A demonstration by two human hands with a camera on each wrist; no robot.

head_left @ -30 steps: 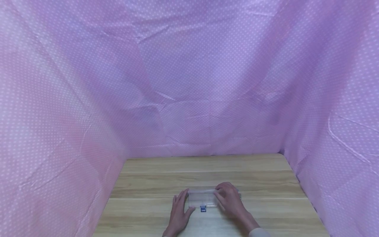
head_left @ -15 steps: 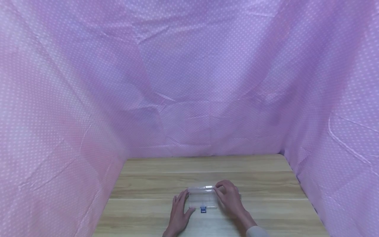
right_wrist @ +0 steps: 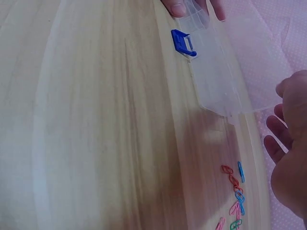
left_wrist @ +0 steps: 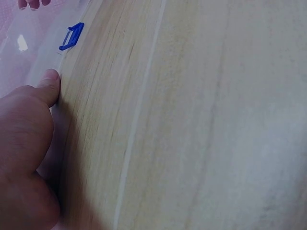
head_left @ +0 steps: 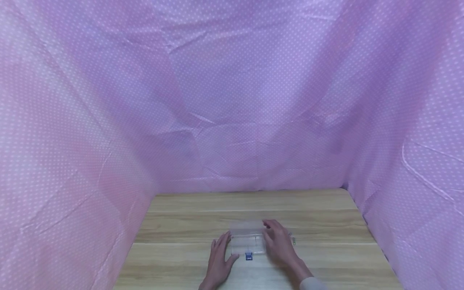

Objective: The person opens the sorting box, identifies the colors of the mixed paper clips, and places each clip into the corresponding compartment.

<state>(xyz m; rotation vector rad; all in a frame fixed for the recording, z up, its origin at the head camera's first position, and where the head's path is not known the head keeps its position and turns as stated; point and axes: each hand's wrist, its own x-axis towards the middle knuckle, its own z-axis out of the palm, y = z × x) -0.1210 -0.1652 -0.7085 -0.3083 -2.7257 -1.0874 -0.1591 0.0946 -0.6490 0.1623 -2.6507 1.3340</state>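
Note:
A clear plastic box (head_left: 247, 245) with a blue latch (head_left: 249, 256) at its front lies on the table, its clear lid (head_left: 246, 228) swung up at the back. My left hand (head_left: 219, 259) holds the box's left end, thumb at the front edge and fingers toward the back. In the left wrist view that thumb (left_wrist: 50, 81) presses the box's edge. At the lid's right edge, my right hand (head_left: 280, 243) holds it, fingers curled. Coloured paper clips (right_wrist: 233, 180) lie on the table to the right of the box, seen in the right wrist view.
The wooden table (head_left: 181, 221) carries the box and the several clips. Pink dotted cloth (head_left: 232, 153) hangs behind and along both sides of the table.
The lid has swung up and back from the box, with my right hand moving slightly away along with it. My left hand and the box have stayed in place.

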